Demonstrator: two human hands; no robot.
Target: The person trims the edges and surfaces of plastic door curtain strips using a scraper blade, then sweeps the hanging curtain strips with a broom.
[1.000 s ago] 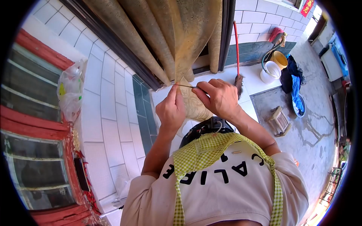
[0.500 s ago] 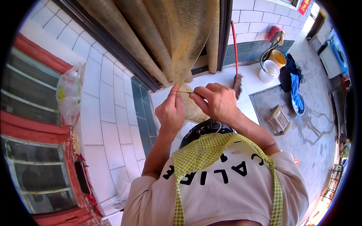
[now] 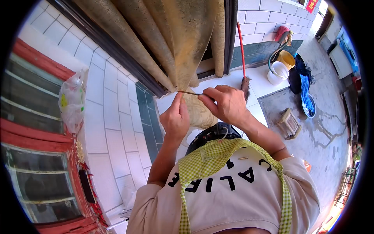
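Observation:
A tan patterned curtain [image 3: 194, 43] hangs in front of me, its lower part passing behind my hands. My left hand [image 3: 175, 117] is closed, thumb and fingertips pinching the curtain's edge. Between finger and thumb, my right hand [image 3: 226, 103] grips a thin, dark, rod-like tool [image 3: 189, 93]. Its far end reaches the left fingertips at the cloth; the exact kind of tool is too small to make out. A green checked apron [image 3: 198, 160] lies over my light printed shirt.
A dark door frame [image 3: 230, 35] borders the curtain. At right are a red-handled broom [image 3: 242, 50], a white bucket [image 3: 277, 74], a yellow bucket [image 3: 286, 59], a basin [image 3: 308, 107] with blue cloth and a wooden stool [image 3: 288, 124]. A plastic bag [image 3: 72, 101] hangs by the red-framed window at left.
The tool has shifted slightly and more of its length shows at the left fingertips. Both hands have barely moved; the curtain has swung a little to the left.

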